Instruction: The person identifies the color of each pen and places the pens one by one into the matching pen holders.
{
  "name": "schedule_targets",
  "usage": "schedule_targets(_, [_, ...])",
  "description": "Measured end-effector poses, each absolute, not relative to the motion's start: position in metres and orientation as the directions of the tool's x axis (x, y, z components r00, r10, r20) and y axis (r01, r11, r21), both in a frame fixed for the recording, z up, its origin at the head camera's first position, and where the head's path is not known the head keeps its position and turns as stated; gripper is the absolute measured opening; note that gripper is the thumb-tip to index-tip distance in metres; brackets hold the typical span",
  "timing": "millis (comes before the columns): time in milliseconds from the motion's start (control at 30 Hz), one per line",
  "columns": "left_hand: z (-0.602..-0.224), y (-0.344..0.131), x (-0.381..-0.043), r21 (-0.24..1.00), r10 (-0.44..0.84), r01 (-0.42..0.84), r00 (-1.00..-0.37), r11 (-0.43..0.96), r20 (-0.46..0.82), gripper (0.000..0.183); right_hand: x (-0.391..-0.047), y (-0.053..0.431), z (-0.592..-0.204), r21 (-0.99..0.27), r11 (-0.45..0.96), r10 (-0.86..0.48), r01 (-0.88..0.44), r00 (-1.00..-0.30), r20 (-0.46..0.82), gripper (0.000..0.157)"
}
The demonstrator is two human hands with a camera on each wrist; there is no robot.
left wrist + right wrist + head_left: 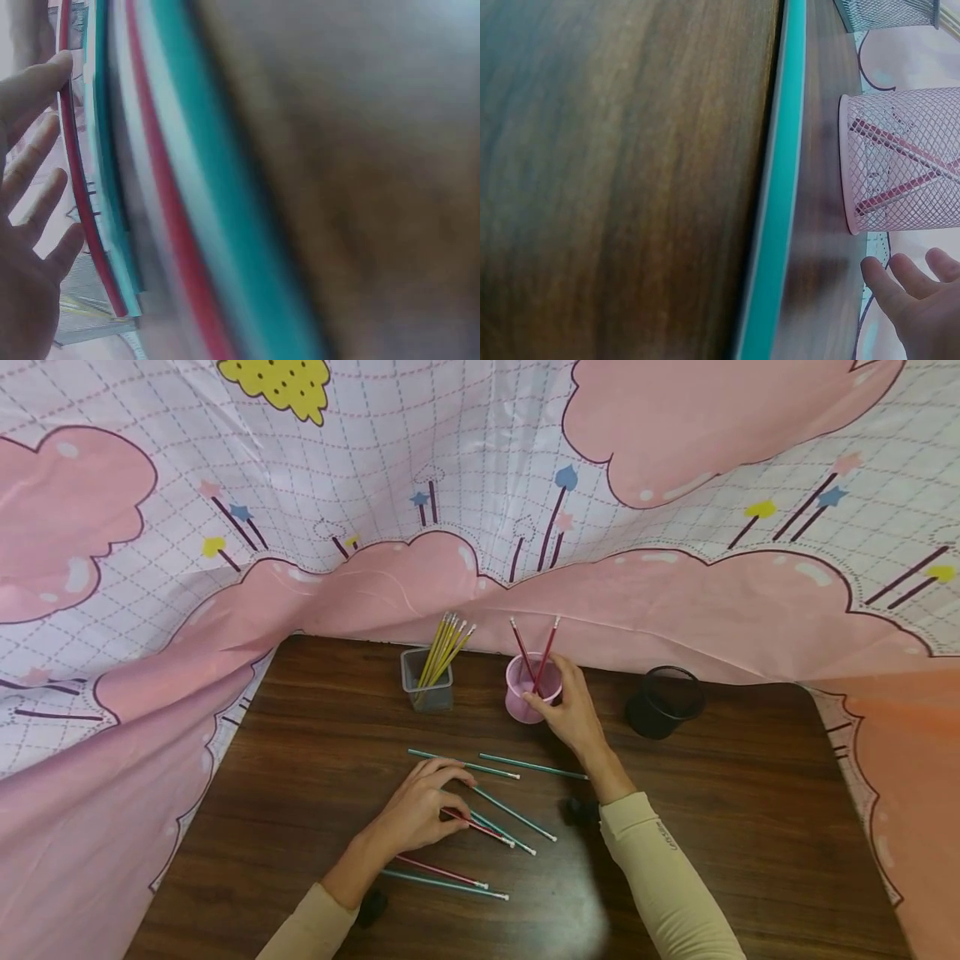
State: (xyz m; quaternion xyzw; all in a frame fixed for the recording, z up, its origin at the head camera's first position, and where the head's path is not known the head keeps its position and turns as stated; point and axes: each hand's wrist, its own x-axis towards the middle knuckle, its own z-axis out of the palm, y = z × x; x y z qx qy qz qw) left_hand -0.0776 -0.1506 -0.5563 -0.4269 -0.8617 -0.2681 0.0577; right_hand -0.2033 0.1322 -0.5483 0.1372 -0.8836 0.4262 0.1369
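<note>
My loose left hand (420, 808) is touching a thin red pencil (489, 832), lower middle, probably light: pinch mid-way; my spread right hand (572, 708) is holding nothing.

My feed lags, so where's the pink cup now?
In the head view, the pink cup stands at the table's back, gray holder to its left, black cup to its right, the right hand beside it.
</note>
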Motion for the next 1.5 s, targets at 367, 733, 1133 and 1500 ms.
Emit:
schedule_targets(367, [-0.538,-0.14,-0.097,0.424,0.663,0.758,-0.645,0.495,0.379,0.01,-0.205,0.133,-0.548,-0.711,0.617,-0.114,-0.338,-0.932,0.344,0.08])
schedule_targets(733, [-0.533,-0.135,-0.109,0.494,0.625,0.734,-0.669,0.466,0.402,0.012,-0.204,0.133,-0.549,-0.72,0.62,-0.097,-0.311,-0.941,0.323,0.081])
schedule_targets(1133, [-0.52,-0.128,-0.122,0.546,0.574,0.707,-0.697,0.449,0.43,0.012,-0.203,0.132,-0.549,-0.71,0.626,-0.11,-0.322,-0.938,0.329,0.08])
schedule_targets(1500, [-0.507,-0.123,-0.138,0.579,0.542,0.689,-0.715,0.436,0.443,0.011,-0.203,0.132,-0.547,-0.713,0.611,-0.114,-0.344,-0.929,0.351,0.079])
